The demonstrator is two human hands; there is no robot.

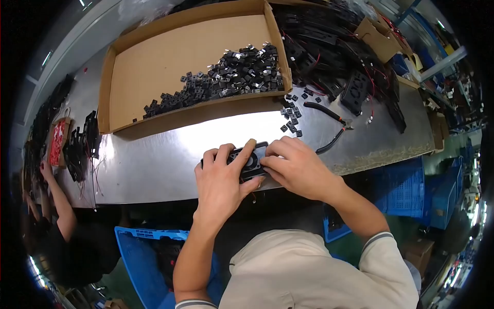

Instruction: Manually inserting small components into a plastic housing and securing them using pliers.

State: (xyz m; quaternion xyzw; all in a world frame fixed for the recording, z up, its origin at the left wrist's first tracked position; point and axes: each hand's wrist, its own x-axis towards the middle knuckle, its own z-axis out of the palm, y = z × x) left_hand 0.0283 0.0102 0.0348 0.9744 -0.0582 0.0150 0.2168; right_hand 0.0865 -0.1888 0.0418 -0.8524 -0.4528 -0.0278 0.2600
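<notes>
A black plastic housing with a round fan-like opening lies at the front edge of the metal table. My left hand is closed over its left part, fingers on the far side and thumb along the near side. At its right end my right hand is pinched together, fingertips against the housing; whatever lies between them is hidden. Beyond my right hand, several small black square pieces are scattered. Cutting pliers with black handles rest open to the right of these pieces.
A shallow cardboard box holds a heap of small black parts. Black housings with red wires pile up at the back right. Blue crates stand below the table. At the left, another person's arm reaches towards a box of red pieces.
</notes>
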